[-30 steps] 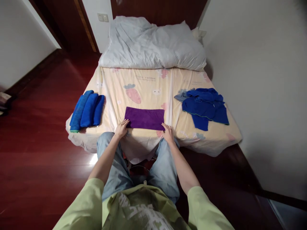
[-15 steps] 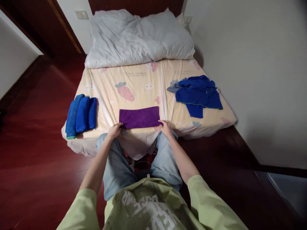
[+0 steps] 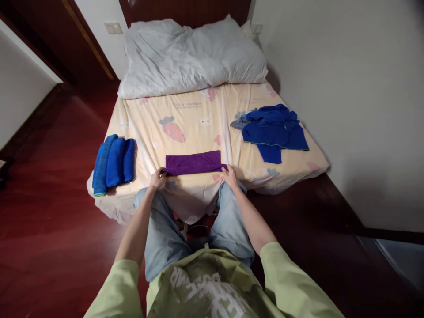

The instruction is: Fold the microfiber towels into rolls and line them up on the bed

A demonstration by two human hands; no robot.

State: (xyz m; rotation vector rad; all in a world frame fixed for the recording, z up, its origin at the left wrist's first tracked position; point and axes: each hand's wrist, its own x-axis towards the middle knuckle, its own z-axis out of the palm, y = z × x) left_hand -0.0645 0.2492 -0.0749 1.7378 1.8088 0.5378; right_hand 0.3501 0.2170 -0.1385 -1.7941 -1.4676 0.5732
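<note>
A purple towel [image 3: 194,162] lies in a narrow strip near the front edge of the bed, its near edge turned up and over. My left hand [image 3: 158,178] pinches the left end of that near edge. At the opposite end, my right hand [image 3: 230,176] grips the right corner between thumb and fingers. Several rolled blue towels [image 3: 114,163] lie side by side on the bed to the left. On the right rests a loose, crumpled heap of blue cloths [image 3: 273,128], with a greyish-blue piece [image 3: 239,123] sticking out at its left.
The bed [image 3: 139,119] has a yellow sheet with carrot prints. A grey-white quilt or pillow [image 3: 195,59] is bunched at the headboard. A wall [image 3: 347,110] stands along the right, and dark red flooring [image 3: 59,212] is on the left.
The near edge of the purple towel has been turned up and away from me, so the strip looks narrower. Both hands still hold its ends, now slightly farther apart.
</note>
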